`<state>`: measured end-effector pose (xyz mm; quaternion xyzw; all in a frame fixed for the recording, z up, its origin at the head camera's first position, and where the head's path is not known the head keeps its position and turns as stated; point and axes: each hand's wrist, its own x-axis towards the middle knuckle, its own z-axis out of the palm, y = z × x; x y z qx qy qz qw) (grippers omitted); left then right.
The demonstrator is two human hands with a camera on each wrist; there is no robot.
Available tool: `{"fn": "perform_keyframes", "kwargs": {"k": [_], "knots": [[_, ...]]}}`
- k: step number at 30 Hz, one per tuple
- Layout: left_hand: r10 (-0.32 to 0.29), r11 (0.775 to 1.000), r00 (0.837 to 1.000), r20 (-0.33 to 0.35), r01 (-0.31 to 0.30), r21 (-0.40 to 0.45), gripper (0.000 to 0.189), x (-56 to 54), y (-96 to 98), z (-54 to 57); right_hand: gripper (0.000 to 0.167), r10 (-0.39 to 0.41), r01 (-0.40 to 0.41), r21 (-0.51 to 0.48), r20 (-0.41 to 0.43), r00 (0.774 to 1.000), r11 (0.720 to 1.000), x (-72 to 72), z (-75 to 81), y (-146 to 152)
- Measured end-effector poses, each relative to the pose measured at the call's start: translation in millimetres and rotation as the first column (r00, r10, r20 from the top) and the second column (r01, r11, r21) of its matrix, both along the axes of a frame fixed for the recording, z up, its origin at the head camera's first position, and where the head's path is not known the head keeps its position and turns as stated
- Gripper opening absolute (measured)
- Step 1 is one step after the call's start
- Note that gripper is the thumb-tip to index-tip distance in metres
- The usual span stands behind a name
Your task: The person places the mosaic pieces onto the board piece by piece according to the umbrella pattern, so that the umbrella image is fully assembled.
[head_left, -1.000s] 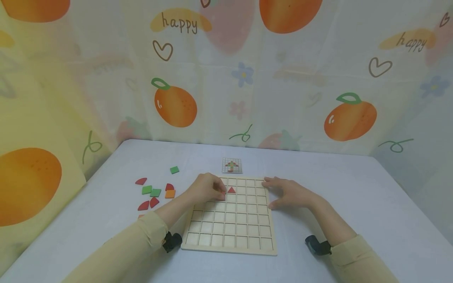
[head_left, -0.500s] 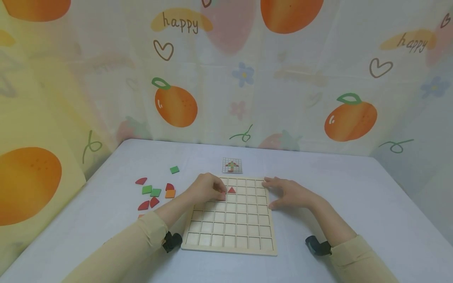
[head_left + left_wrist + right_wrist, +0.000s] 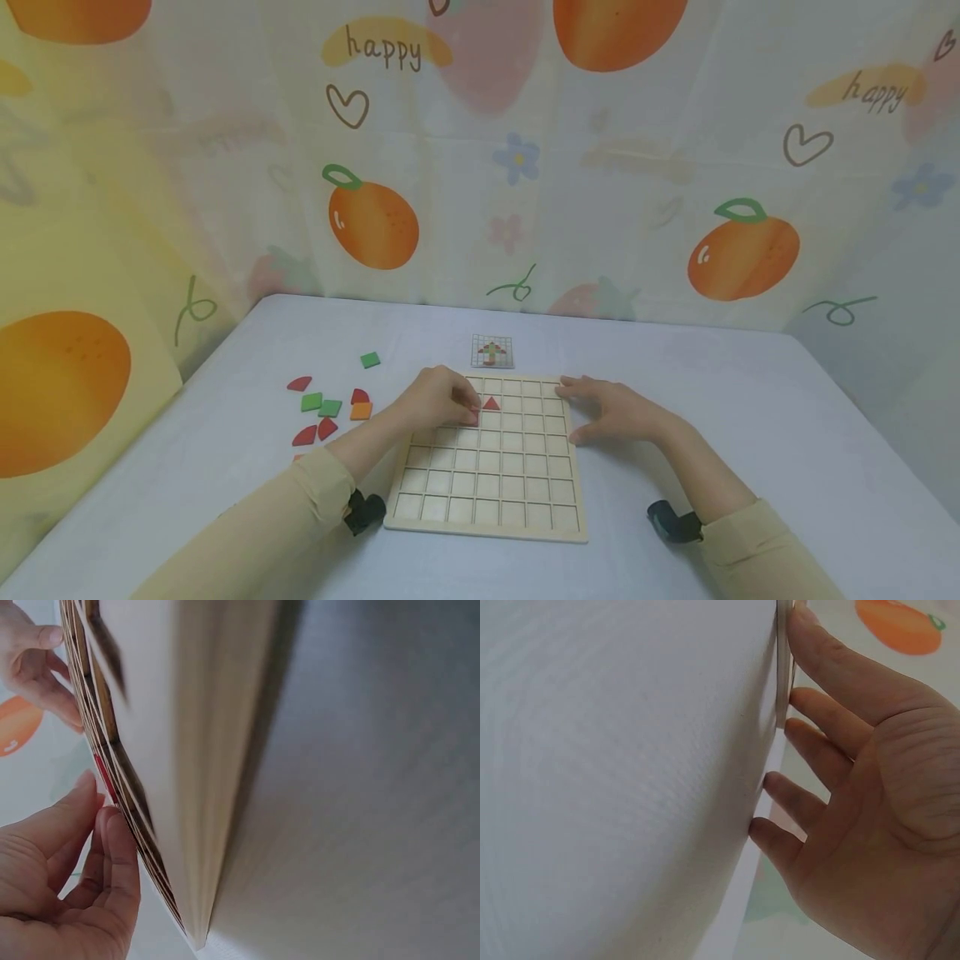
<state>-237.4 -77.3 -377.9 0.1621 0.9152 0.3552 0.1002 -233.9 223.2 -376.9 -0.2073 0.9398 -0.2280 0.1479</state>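
My pale wooden gridded board (image 3: 487,486) lies flat on the white worktop (image 3: 675,350), within reach of both hands. To its left, loose red quarter-circle pieces (image 3: 303,436), green square pieces (image 3: 329,409) and an orange square piece (image 3: 361,412) are scattered, presumably for easy picking. My right hand (image 3: 618,408), fingers spread, rests against the board's right edge, probably to steady it. My left hand (image 3: 437,400) pinches a flat red piece (image 3: 473,420), its shape partly hidden, at the board's far left part, seemingly to align it; just beyond, rightward, sits a red triangle (image 3: 491,403). Farthest is a small square patterned card (image 3: 491,352), likely kept visible for reference.
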Motion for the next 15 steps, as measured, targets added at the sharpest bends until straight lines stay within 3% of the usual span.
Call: {"fn": "perform_keyframes", "kwargs": {"k": [8,15], "knots": [[0.062,0.998,0.998,0.016,-0.062,-0.017,0.013,-0.6,-5.4,7.3,0.08,0.004,-0.004,-0.005,-0.003,1.0,1.0,-0.7,0.5,0],[0.04,0.999,0.998,-0.044,-0.039,0.014,0.02,-6.3,-31.2,16.8,0.078,0.004,-0.004,-0.006,-0.003,1.0,1.0,-1.2,-0.2,1]]}}
